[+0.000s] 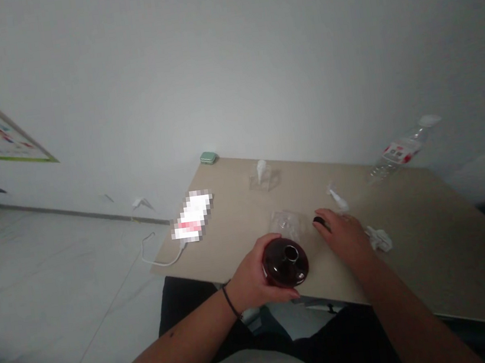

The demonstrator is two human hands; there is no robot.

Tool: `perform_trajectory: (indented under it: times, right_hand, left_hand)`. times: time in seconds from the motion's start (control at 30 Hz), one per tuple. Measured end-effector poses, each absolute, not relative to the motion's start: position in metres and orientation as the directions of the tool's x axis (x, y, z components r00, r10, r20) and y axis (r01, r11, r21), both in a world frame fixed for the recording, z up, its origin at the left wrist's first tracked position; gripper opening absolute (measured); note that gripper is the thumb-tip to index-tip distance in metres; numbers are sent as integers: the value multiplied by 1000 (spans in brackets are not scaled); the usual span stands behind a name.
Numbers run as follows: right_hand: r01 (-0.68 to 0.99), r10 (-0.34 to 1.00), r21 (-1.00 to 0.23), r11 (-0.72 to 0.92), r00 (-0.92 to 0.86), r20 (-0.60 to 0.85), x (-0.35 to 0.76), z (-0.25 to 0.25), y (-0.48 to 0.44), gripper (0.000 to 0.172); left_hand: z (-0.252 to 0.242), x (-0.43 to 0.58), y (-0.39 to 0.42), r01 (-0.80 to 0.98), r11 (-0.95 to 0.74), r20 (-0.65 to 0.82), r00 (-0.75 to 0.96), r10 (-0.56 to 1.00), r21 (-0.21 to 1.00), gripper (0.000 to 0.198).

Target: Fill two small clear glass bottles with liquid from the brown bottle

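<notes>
My left hand [252,272] is wrapped round a dark red, rounded bottle [276,266] at the table's front edge. Its narrow neck is uncovered and faces up toward me. To the right, my right hand [343,236] pinches a small black cap [320,223] between thumb and fingers, low over the tabletop. Just behind the bottle lies a clear plastic piece [285,223], its shape hard to make out. A white nozzle-like tip [338,198] is beyond my right fingers, and crumpled white tissue [379,239] lies beside that wrist.
On the beige table [237,206], a lit phone [193,216] with a white cable lies at the left. A small green case [208,158], a clear container [260,180] with a white tip [261,170], and a tilted-looking clear plastic bottle [399,152] stand toward the wall [252,55].
</notes>
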State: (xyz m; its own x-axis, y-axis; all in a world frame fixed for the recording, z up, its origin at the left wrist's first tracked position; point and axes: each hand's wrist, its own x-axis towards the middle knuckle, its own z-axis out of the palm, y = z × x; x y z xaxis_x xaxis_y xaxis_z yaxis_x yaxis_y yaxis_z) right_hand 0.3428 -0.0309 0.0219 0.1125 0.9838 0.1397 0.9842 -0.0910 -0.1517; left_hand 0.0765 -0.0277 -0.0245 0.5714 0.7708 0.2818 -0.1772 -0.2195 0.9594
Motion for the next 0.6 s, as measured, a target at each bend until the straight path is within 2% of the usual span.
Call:
perform_trajectory:
  times: [0.1,0.17,0.23,0.3,0.4,0.43,0.5,0.53,0.6]
  right_hand:
    - [988,984,-128,-83,101,147,344,19,-30,41]
    - [984,975,-158,-78,109,194,346,17,-33,43]
    - [958,954,-279,-59,137,267,346,15,-43,45]
    - [873,941,-487,-5,168,293,340,13,-62,45]
    - [582,968,-798,160,65,241,317,6,-98,47]
    - [477,969,-850,223,-17,245,306,3,-109,55]
    - [371,967,-893,253,-73,243,284,-5,-123,80]
    - [351,971,-906,236,-53,233,273,-10,-127,88]
    - [325,975,-927,190,47,216,255,-19,-127,93]
  left_hand:
    - [-24,77,-29,-192,-195,271,574,773,962,114]
    - [-26,77,-29,-175,-178,248,582,775,968,115]
    - [-28,77,-30,-162,-165,230,593,772,973,119]
    - [-32,76,-29,-182,-166,243,606,758,969,123]
    - [-35,74,-25,-188,-283,338,598,727,940,124]
    - [-36,73,-24,-169,-356,384,586,714,919,122]
    - [-35,71,-22,-112,-493,463,567,681,863,116]
    - [-33,71,-22,-87,-546,492,567,661,833,111]
    - [-29,70,-24,-61,-625,537,580,613,778,99]
